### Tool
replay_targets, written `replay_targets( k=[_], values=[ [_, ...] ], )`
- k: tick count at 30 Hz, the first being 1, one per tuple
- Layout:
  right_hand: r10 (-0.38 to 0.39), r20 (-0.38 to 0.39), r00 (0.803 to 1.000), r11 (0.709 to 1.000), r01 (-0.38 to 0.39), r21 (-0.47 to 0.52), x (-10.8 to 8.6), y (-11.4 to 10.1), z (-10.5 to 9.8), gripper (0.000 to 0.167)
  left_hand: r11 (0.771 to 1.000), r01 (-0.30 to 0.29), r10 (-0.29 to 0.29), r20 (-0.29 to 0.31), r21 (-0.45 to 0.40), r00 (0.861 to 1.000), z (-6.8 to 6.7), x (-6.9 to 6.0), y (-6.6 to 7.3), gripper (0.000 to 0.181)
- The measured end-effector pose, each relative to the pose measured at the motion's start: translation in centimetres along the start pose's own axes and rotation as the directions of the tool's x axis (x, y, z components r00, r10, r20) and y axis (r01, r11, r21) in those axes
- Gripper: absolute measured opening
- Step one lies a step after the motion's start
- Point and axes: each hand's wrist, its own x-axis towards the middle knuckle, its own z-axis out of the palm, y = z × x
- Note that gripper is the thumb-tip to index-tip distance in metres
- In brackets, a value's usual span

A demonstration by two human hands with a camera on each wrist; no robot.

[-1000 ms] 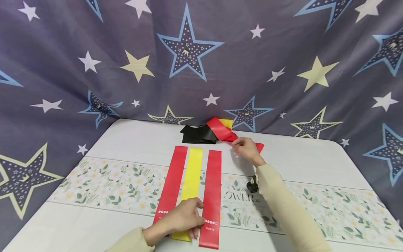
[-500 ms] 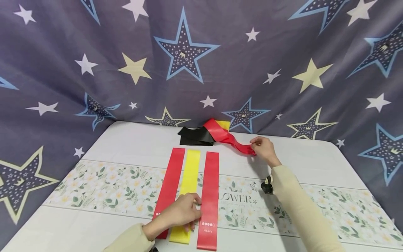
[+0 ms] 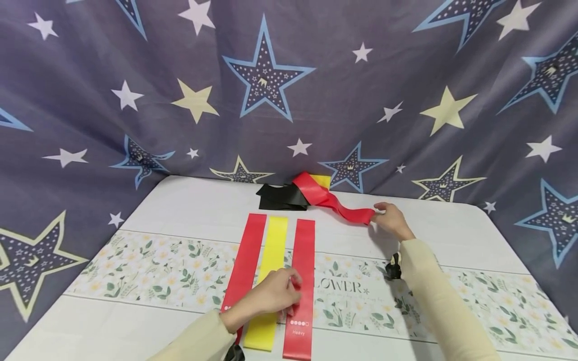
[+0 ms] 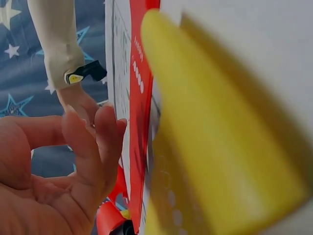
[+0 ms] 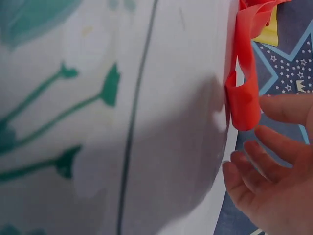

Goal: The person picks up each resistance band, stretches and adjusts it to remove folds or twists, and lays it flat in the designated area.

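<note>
Three flat resistance bands lie lengthwise: a left red band (image 3: 246,250), a yellow band (image 3: 276,235) and a right red band (image 3: 304,260) marked "Heavy". Over the yellow band and the right red band's edge hovers my left hand (image 3: 273,295), its fingers loosely bent with nothing in them. The left wrist view shows the yellow band's near end (image 4: 215,127) bulging up. Farther back, my right hand (image 3: 392,220) has its fingers spread and relaxed. Thumb and index tips meet the end of a twisted red band (image 5: 244,107); a firm pinch is not visible.
Black bands (image 3: 282,198) and a yellow end (image 3: 321,181) are piled with the twisted red band at the table's back edge. A starry curtain (image 3: 158,100) rises behind. The white table (image 3: 90,321) has a floral strip (image 3: 180,260) across it.
My right hand has moved to the right, drawing the red band's end out of the pile into a long tail. My left hand has shifted slightly right, toward the right red band.
</note>
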Motion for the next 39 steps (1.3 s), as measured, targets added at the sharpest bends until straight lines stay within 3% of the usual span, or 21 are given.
replay_targets(
  k=[3, 7, 12, 16, 19, 23, 27, 30, 39],
  values=[
    [0.009, 0.04, 0.999, 1.0, -0.008, -0.015, -0.1, 0.1, 0.2, 0.05, 1.0, -0.018, 0.018, -0.013, 0.014, 1.0, 0.0, 0.7, 0.2, 0.021],
    [0.005, 0.028, 1.0, 1.0, -0.005, -0.021, -0.2, 0.1, 0.5, 0.04, 0.998, -0.029, 0.03, -0.032, 0.047, 0.999, 0.1, 1.4, 0.4, 0.02],
    [-0.069, -0.014, 0.998, 0.997, 0.068, -0.035, -0.3, 0.2, 0.7, 0.02, 0.998, -0.012, 0.014, -0.033, 0.059, 0.999, 0.2, 1.7, 0.7, 0.02],
    [-0.128, -0.034, 0.991, 0.991, 0.126, -0.04, -0.7, 0.2, 0.8, 0.019, 0.997, 0.007, -0.005, -0.027, 0.083, 1.0, 0.1, 1.6, 1.1, 0.02],
    [-0.112, -0.014, 0.994, 0.994, 0.113, 0.011, -1.1, -0.1, 1.0, 0.018, 0.993, 0.014, -0.012, -0.017, 0.115, 1.0, -0.3, 1.5, 1.3, 0.02],
    [-0.035, 0.038, 0.999, 0.99, 0.029, 0.134, -1.6, -0.6, 1.3, 0.017, 0.99, 0.024, -0.025, 0.006, 0.142, 1.0, -1.0, 1.3, 1.6, 0.019],
    [0.022, 0.048, 0.999, 0.96, -0.034, 0.279, -2.2, -1.1, 1.2, 0.024, 0.985, 0.024, -0.026, 0.01, 0.171, 1.0, -1.7, 1.3, 1.9, 0.02],
    [0.024, 0.046, 0.999, 0.93, -0.039, 0.366, -2.9, -1.3, 1.3, 0.032, 0.982, 0.024, -0.026, 0.008, 0.188, 1.0, -2.0, 1.4, 2.1, 0.019],
    [0.103, 0.106, 0.989, 0.826, -0.144, 0.545, -5.1, -2.6, 2.6, 0.044, 0.987, -0.022, 0.021, 0.01, 0.158, 1.0, -2.0, 2.8, 2.4, 0.009]
  ],
)
